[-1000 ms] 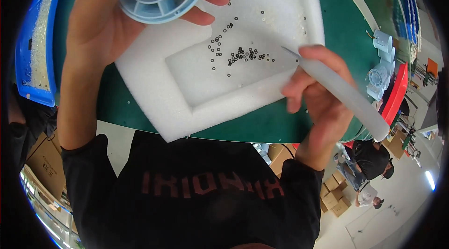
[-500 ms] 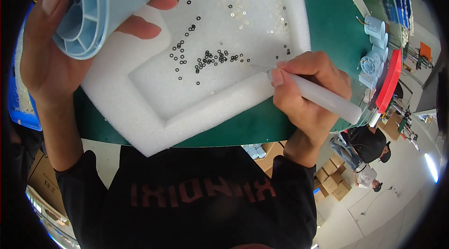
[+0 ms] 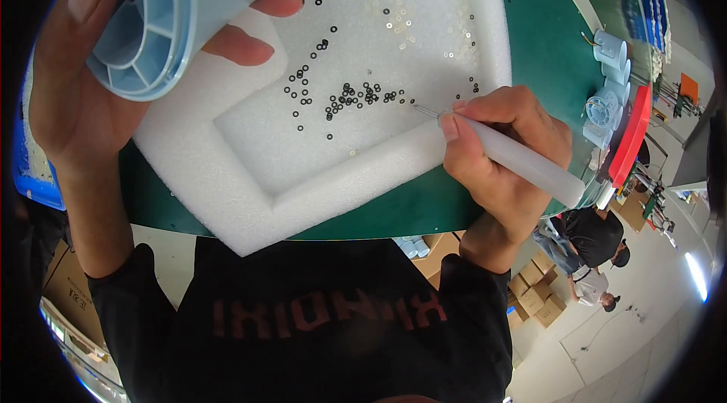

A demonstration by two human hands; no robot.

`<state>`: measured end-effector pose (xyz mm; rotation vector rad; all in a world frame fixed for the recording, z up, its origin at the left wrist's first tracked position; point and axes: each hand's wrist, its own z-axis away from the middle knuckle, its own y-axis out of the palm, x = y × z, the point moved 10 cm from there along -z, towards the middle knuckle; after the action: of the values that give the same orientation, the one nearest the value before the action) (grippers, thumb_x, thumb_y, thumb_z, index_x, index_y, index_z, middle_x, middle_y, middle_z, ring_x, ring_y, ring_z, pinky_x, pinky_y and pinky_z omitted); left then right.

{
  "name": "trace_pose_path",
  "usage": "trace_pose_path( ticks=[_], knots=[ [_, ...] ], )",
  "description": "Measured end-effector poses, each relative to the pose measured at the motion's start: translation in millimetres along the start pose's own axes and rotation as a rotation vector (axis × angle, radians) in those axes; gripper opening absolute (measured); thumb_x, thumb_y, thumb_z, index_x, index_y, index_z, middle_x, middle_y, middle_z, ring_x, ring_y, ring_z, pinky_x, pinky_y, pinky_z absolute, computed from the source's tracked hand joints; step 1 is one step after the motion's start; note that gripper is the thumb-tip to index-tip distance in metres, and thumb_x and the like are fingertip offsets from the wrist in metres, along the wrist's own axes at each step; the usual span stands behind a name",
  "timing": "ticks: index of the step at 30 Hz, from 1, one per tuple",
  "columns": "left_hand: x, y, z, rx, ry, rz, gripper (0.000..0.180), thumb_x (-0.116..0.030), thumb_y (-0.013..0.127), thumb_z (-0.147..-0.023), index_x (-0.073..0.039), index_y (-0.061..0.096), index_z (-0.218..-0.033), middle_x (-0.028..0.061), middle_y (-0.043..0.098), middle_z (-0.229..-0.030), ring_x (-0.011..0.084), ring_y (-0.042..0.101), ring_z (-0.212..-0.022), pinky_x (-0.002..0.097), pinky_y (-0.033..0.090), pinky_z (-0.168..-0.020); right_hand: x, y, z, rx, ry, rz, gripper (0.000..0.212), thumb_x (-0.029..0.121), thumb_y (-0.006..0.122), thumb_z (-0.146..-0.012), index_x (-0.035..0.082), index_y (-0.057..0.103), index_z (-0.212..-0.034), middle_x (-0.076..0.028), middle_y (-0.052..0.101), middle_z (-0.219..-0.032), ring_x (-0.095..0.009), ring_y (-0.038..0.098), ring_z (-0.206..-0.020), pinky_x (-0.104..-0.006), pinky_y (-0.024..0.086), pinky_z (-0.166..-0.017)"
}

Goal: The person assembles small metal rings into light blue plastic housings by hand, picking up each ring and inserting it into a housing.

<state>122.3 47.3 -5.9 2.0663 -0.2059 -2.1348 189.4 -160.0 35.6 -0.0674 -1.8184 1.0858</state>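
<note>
My left hand (image 3: 83, 126) is wrapped round a light blue plastic cylinder (image 3: 219, 1), tilted so its ribbed round end faces left. In my right hand (image 3: 507, 153) is a white-handled needle pick (image 3: 522, 164), held like a pen. Its thin metal tip points left, right by the end of a cluster of small black rings (image 3: 363, 94). Whether the tip touches a ring I cannot tell. The rings lie scattered in the recess of a white foam tray (image 3: 189, 145). Small pale rings (image 3: 401, 23) lie farther back in it.
The foam tray lies on a green table (image 3: 409, 210). Several light blue cylinders (image 3: 609, 70) stand at the right, beside a red bin edge (image 3: 630, 138). A blue tray (image 3: 38, 183) is at far left. Two people (image 3: 594, 251) and cardboard boxes (image 3: 538, 293) are beyond the table.
The foam tray and its rings appear slightly farther right. The cylinder in my left hand has moved a little right. The pick's tip is closer to the outermost ring of the cluster.
</note>
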Motion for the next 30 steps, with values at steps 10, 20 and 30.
trace_pose_path(
  ticks=[10,20,30],
  knots=[
    [4.6,-4.1,0.1,-0.036,-0.029,-0.029,0.086,-0.061,0.045,-0.084,0.001,0.028,-0.141,0.0256,0.053,-0.121,0.0359,0.063,-0.101,0.0357,0.058,-0.077,-17.3,-3.3,3.1,-0.05,0.105,-0.156,0.017,0.005,0.076,-0.064,0.003,0.06,-0.07,-0.003,0.061,-0.06,-0.01,0.056,-0.049,-0.0207,0.043,-0.047],
    [3.8,-1.0,-5.5,-0.059,-0.055,-0.079,0.091,-0.065,0.047,-0.082,0.002,0.028,-0.141,0.0235,0.053,-0.122,0.0352,0.062,-0.102,0.035,0.058,-0.077,7.0,4.2,1.9,0.05,-0.105,0.008,0.027,0.003,0.08,-0.066,0.001,0.06,-0.083,-0.006,0.062,-0.068,-0.011,0.06,-0.057,-0.0196,0.046,-0.05],
    [-7.7,1.6,-4.4,0.028,0.032,0.482,0.067,-0.044,0.033,-0.094,0.003,0.024,-0.142,0.0184,0.013,-0.152,0.0498,0.037,-0.126,0.0493,0.037,-0.106,7.8,-41.5,8.7,-0.223,-0.142,-0.002,0.041,0.012,0.086,-0.063,0.002,0.057,-0.091,-0.01,0.066,-0.077,-0.017,0.065,-0.063,-0.0257,0.051,-0.054]
  ],
)
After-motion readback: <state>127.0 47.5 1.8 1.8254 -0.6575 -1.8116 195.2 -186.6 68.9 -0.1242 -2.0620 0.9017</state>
